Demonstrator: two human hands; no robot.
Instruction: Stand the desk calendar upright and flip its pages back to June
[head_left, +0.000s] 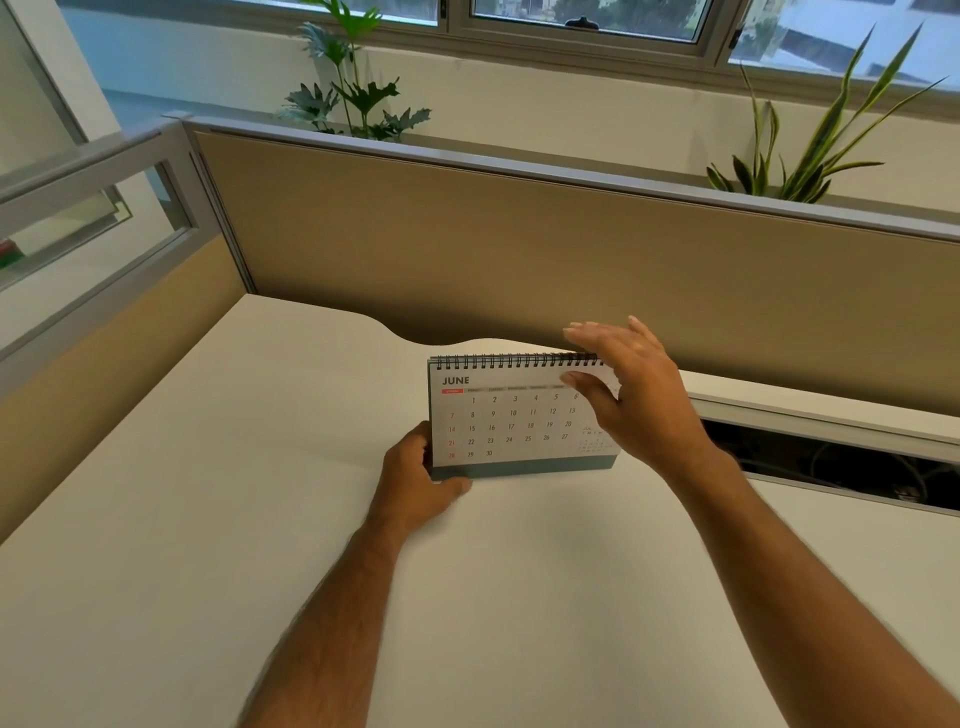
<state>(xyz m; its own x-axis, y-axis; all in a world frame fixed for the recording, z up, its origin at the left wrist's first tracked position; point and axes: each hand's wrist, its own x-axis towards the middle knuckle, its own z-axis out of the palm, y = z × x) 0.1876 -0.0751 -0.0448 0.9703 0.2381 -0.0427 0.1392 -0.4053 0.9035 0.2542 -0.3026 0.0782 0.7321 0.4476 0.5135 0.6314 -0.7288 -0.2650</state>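
White desk surface (218, 519) fills the lower frame, bare across the left and bottom, with wide room on every side of the desk calendar (514, 415) except behind it. Just beyond the calendar the desk's back edge curves in a wavy cutout against a tan partition panel (519, 249); at right centre an open cable slot (831, 467) cuts into the surface. Two potted plants show above the partition. The calendar stands upright at mid-frame, spiral binding on top, grey-green base on the desk, the page headed JUNE facing the camera. The left hand (415, 483) grips its lower left corner. The right hand (628, 384) is at the upper right corner, fingers spread and loose, thumb on the page; whether it pinches a sheet is unclear.
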